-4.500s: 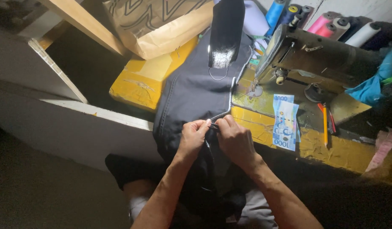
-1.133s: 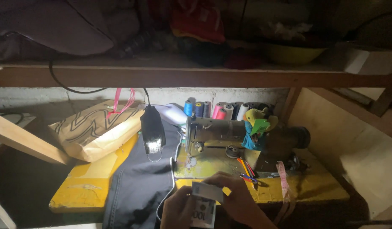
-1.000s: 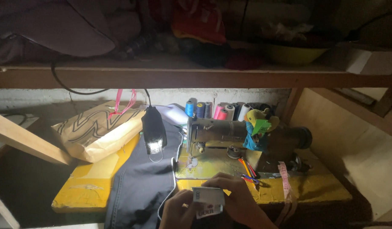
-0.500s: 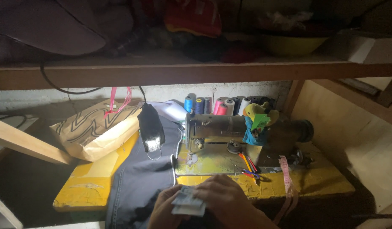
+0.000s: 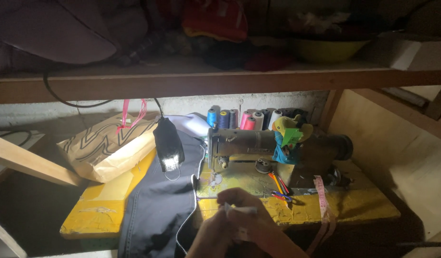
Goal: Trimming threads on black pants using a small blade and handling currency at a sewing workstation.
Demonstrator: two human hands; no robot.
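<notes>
Over yellow table (image 5: 359, 208), both hands pinch folded paper (image 5: 239, 209) between fingertips.

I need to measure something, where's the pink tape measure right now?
The pink tape measure hangs over the yellow table's front edge, right of the sewing machine.

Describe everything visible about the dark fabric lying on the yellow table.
The dark fabric is a navy, denim-like cloth, spread flat and draped over the front edge of the yellow table, left of the sewing machine. A pale line, stitching or a cord, runs down its right edge. A small hanging lamp lights its top. The person's hands, low in the frame, are beside it; contact cannot be told.
</notes>
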